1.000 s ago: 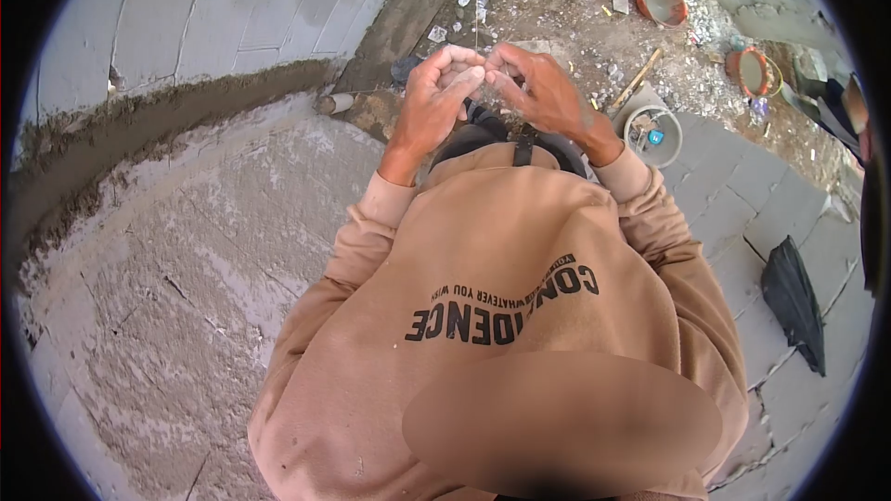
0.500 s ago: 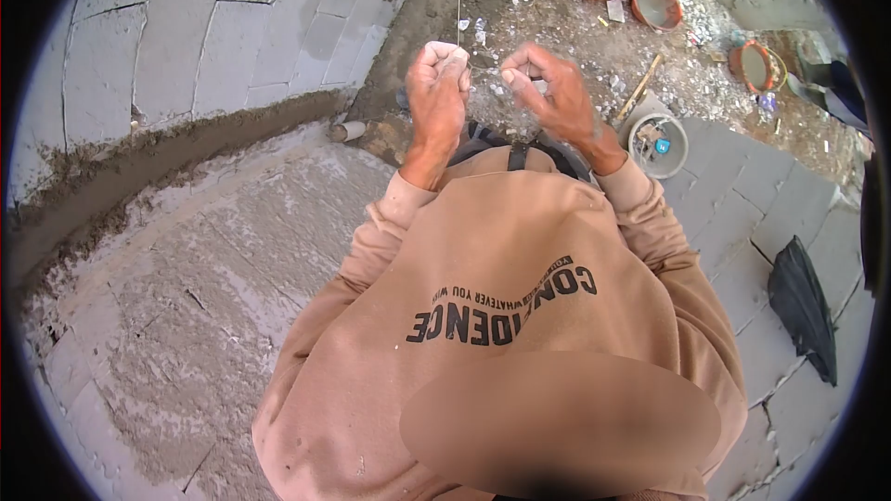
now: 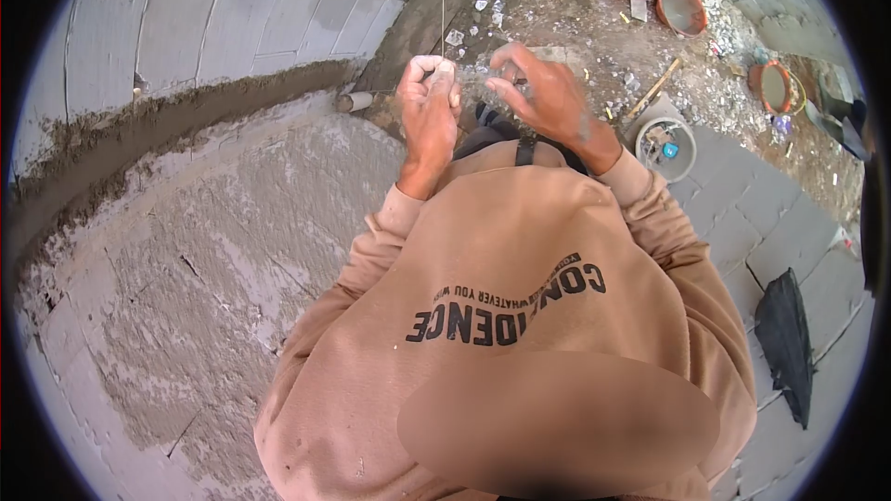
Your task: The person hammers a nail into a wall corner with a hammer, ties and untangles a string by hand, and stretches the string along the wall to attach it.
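My left hand (image 3: 430,116) is closed, thumb pressed against the bent fingers, in front of my chest. From its fingertips a thin pale string (image 3: 444,0) runs straight up to the top edge of the view. My right hand (image 3: 549,100) is beside it at the same height, a small gap away. Its thumb and forefinger are curved and apart, and I see nothing held between them. The other fingers of that hand are curled and partly hidden.
On the left stands a grey block wall (image 3: 223,28) with wet mortar (image 3: 186,116) along its foot. A pipe stub (image 3: 355,102) juts out there. To the right are a white bucket (image 3: 691,156), orange tubs (image 3: 682,9), a black sheet (image 3: 784,343) and debris. A person's leg shows far right.
Both hands have shifted slightly left, and the left one is a little lower. My right thumb and forefinger have spread apart. The view has shifted a little.
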Demonstrator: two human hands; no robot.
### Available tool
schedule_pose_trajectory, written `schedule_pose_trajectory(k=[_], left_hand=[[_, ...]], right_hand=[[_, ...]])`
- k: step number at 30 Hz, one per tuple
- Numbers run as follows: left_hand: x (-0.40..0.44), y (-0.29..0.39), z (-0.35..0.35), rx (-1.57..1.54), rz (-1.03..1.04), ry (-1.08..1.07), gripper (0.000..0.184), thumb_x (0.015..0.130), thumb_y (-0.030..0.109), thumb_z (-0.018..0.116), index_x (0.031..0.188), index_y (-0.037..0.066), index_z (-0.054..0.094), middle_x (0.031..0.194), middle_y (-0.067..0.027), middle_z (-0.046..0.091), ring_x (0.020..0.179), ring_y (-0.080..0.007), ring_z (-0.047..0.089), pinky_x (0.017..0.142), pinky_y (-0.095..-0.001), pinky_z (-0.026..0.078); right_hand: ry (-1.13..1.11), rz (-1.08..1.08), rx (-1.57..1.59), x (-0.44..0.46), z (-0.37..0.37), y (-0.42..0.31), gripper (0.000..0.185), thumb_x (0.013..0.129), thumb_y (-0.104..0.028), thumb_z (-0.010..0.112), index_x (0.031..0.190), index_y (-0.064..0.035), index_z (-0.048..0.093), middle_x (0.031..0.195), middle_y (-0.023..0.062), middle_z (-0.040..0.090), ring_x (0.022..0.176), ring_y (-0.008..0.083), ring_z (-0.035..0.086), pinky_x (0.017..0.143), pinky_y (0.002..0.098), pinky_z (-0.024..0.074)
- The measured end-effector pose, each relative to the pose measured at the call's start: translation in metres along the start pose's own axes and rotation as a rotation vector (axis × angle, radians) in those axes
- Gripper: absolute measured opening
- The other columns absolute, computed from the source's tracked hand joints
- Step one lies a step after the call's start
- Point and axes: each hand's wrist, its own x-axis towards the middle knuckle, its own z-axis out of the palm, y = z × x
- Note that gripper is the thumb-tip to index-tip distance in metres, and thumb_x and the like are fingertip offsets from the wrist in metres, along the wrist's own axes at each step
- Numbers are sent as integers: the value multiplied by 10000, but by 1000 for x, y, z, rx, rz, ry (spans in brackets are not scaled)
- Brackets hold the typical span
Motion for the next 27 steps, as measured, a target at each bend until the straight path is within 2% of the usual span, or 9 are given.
schedule_pose_trajectory(k=[1,4,7,11,13,19,22,25,27], left_hand=[[-3,-3,-3,12,12,32,50,1012,125,579,971,110,555,624,54,484,478,-11,365,412,-195,257],[-11,-6,-12,16,32,161,51,1016,130,580,975,115,554,622,51,483,478,-12,361,412,-195,252],[-18,-10,-28,7,54,277,48,1024,120,569,995,105,535,645,36,499,500,-19,398,416,-202,288],[-25,-16,-46,-35,67,419,43,1026,108,564,1010,104,524,664,23,511,512,-25,416,419,-204,307],[-28,-19,-53,-45,63,470,59,1022,117,571,986,126,524,636,32,485,484,-38,378,414,-217,265],[-37,-22,-66,-85,62,536,64,1024,128,568,985,132,517,624,29,467,479,-46,361,418,-219,254],[-40,-21,-68,-70,76,549,64,1030,137,562,989,129,513,638,23,475,490,-46,371,421,-214,260],[-40,-23,-72,-70,97,552,68,1034,145,556,992,125,508,663,17,487,503,-45,384,425,-208,265],[-41,-23,-73,-66,102,563,69,1037,149,551,994,122,504,678,14,494,511,-43,392,428,-203,269]], right_hand=[[-17,-39,-34,2,6,8,209,918,-171,717,1043,-33,621,828,150,690,798,333,704,697,375,537],[-136,-27,62,5,28,23,199,928,-200,706,1021,-32,654,902,160,717,827,364,701,727,396,545],[-175,-40,148,9,50,21,191,940,-210,689,1004,-29,691,933,165,724,832,356,703,744,396,550],[-169,-103,203,15,78,27,195,947,-223,678,1011,-41,706,929,160,727,831,364,697,733,402,548],[-168,-123,233,16,89,26,208,943,-251,673,990,-51,707,918,164,722,829,383,687,711,426,544],[-232,-47,178,14,108,21,226,947,-256,663,975,-34,695,905,188,710,823,394,677,725,431,542],[-220,-20,228,19,123,19,208,970,-228,659,973,-22,688,854,152,727,766,332,704,713,410,550],[-334,342,804,21,158,38,185,990,-177,651,1069,-12,675,946,100,725,845,231,709,762,363,559],[-364,584,1091,30,157,31,213,996,-148,643,1154,-5,645,1065,85,692,952,182,678,859,340,555]])
